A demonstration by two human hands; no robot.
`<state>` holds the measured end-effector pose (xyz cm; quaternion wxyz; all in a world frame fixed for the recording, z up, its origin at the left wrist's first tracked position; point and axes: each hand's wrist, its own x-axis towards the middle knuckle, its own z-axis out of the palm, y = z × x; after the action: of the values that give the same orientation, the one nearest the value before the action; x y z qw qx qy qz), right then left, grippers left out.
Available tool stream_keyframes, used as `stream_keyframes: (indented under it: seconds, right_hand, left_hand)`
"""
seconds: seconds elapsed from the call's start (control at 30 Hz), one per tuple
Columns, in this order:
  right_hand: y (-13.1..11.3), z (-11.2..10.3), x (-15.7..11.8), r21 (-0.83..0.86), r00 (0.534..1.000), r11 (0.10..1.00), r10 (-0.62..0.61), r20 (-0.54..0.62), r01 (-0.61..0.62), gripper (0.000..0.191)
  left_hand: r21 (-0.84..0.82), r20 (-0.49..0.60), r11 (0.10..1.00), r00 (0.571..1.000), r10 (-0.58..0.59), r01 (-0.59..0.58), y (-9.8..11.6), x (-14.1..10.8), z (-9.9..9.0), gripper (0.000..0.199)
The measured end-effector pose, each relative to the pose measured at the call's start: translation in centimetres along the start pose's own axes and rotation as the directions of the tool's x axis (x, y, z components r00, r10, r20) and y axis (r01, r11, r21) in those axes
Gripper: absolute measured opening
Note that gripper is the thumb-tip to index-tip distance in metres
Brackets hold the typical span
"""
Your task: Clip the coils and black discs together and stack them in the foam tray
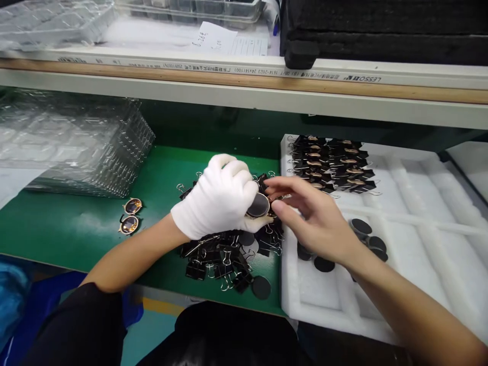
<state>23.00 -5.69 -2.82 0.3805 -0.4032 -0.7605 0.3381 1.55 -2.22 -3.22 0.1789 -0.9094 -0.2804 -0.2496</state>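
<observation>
My left hand [224, 195], in a white glove, grips a round gold-rimmed piece [258, 205] with a dark disc face. Bare and to the right of it, my right hand [305, 213] has its thumb and fingers at the piece's right edge, around a small gold part partly hidden by the fingers. Beneath both hands lies a heap of black binder clips [224, 259] with silver wire handles. A loose dark disc [261, 287] rests at the heap's lower right.
White foam tray [316, 300] on the right holds dark discs [377, 244] and rows of clipped gold pieces [348, 162]. Two gold-rimmed pieces [129, 224] lie left on the green table [76, 239]. Clear plastic trays [87, 147] are stacked behind them. A shelf edge [229, 94] spans above.
</observation>
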Motion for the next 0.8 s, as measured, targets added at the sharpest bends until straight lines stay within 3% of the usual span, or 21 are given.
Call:
stream_keyframes:
  seconds: [0.03,0.1,0.17,0.27,0.37,0.43,0.5,0.6,0.7,0.8]
  right_hand:
    - [0.0,0.4,0.1,0.117,0.988,0.981,0.15,0.035,-0.154,0.027]
    - [0.2,0.8,0.3,0.301,0.929,0.88,0.338,0.15,-0.368,0.03]
    - [0.5,1.0,0.4,0.407,0.893,0.795,0.416,0.17,-0.449,0.033]
    - [1.1,0.5,0.5,0.516,0.878,0.731,0.468,0.098,-0.447,0.036]
    - [1.5,-0.3,0.7,0.566,0.881,0.718,0.472,0.033,-0.405,0.032]
    - [1.6,-0.8,0.9,0.585,0.884,0.72,0.468,-0.013,-0.373,0.029]
    - [1.6,-1.3,1.0,0.624,0.871,0.685,0.49,-0.015,-0.375,0.027]
    - [1.5,-1.8,1.2,0.684,0.834,0.592,0.549,0.046,-0.428,0.023]
    - [1.4,-2.0,1.3,0.689,0.821,0.574,0.568,0.055,-0.443,0.019]
    - [1.3,-2.3,1.2,0.655,0.829,0.595,0.552,0.087,-0.465,0.018]
  left_hand:
    - [0.013,-0.005,1.0,1.0,0.014,-0.014,0.1,0.1,-0.1,0.039]
    - [0.007,0.054,0.998,0.997,0.056,-0.056,0.3,0.3,-0.6,0.041]
    - [-0.046,0.162,0.997,0.984,0.072,-0.066,-0.1,0.4,-1.4,0.052]
    - [-0.071,0.266,0.996,0.963,-0.041,0.062,-1.8,0.4,-3.0,0.069]
    - [0.025,0.356,0.984,0.918,-0.174,0.177,-3.4,0.2,-3.9,0.044]
    - [0.02,0.468,0.993,0.877,-0.113,0.117,-3.6,-0.2,-3.7,0.044]
    - [-0.056,0.561,0.998,0.827,0.031,0.001,-2.9,-0.6,-3.0,0.04]
    - [-0.099,0.607,0.99,0.781,0.143,-0.105,-1.3,-1.4,-1.5,0.027]
    - [-0.086,0.602,0.987,0.783,0.158,-0.133,-1.0,-1.7,-0.8,0.024]
    - [-0.175,0.595,0.983,0.789,0.154,-0.059,-2.8,-1.4,-1.4,0.029]
